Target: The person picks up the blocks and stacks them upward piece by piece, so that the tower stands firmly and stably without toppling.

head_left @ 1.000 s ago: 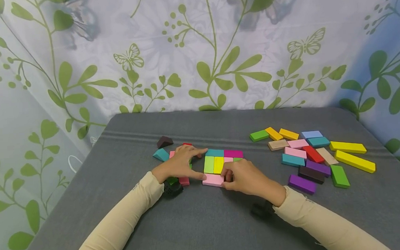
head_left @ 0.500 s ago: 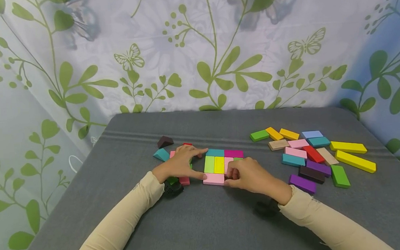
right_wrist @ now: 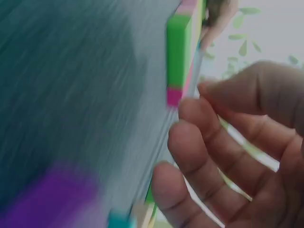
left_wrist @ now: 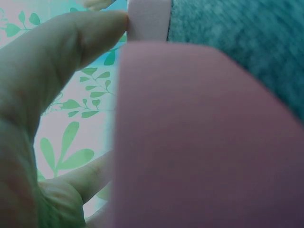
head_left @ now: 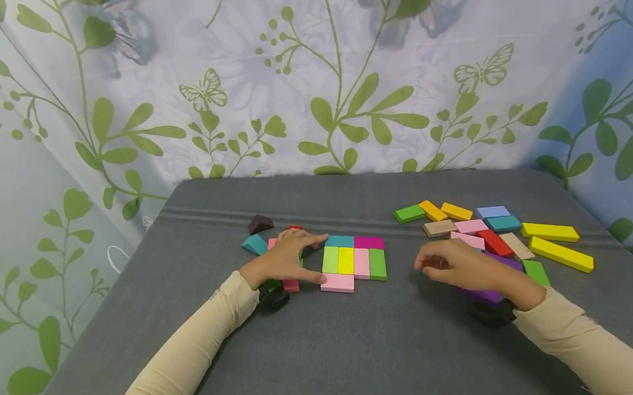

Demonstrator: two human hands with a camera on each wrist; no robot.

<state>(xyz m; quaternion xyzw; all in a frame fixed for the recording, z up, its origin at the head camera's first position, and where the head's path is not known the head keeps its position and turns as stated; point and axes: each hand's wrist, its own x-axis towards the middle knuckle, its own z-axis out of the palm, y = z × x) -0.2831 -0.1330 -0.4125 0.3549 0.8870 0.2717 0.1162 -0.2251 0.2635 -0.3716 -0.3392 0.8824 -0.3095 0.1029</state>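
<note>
Fingers [head_left: 315,240] spread wide, left hand [head_left: 283,261] touches pink block [head_left: 338,283].

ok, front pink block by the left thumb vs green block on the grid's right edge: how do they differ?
Colour: the front pink block is pale pink, the green block bright green.
Pose: the front pink block runs left to right, the green block front to back.
Contact: the left hand touches the front pink block; neither touches the green block.
Shared: both oblong, lying flat.
</note>
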